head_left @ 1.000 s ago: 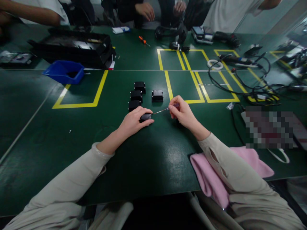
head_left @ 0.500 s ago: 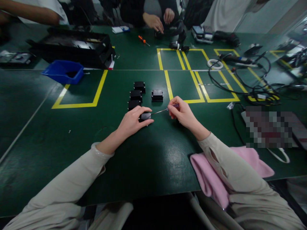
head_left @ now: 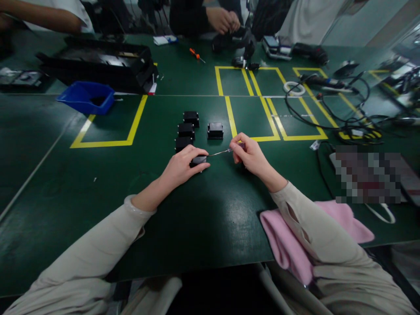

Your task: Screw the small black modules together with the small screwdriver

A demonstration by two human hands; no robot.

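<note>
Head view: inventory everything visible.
Blocks: at least five, black, centre
Tool: one, silvery shaft, centre
Bin: one, blue, left
Tray stack: one, black, far left
Screwdriver: one, orange, far side
Ring: one, white, right
Cables: several, mostly black, right
Devices: several, mostly dark, right
Pixelated item: one, colour unclear, right
Cloth: one, pink, near right
Table: one, green, beneath
Co-workers: three, dark or white clothes, behind
Sleeves: two, beige, foreground
Left hand: one, bare, on block
Right hand: one, bare, on tool

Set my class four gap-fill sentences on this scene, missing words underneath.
The left hand holds a block, while the thin tool is in the ____ hand.
The cloth by the right sleeve is coloured ____.
The blue bin lies toward the person's ____ side.
The distant screwdriver's handle is coloured ____.

Missing words: right; pink; left; orange
</note>
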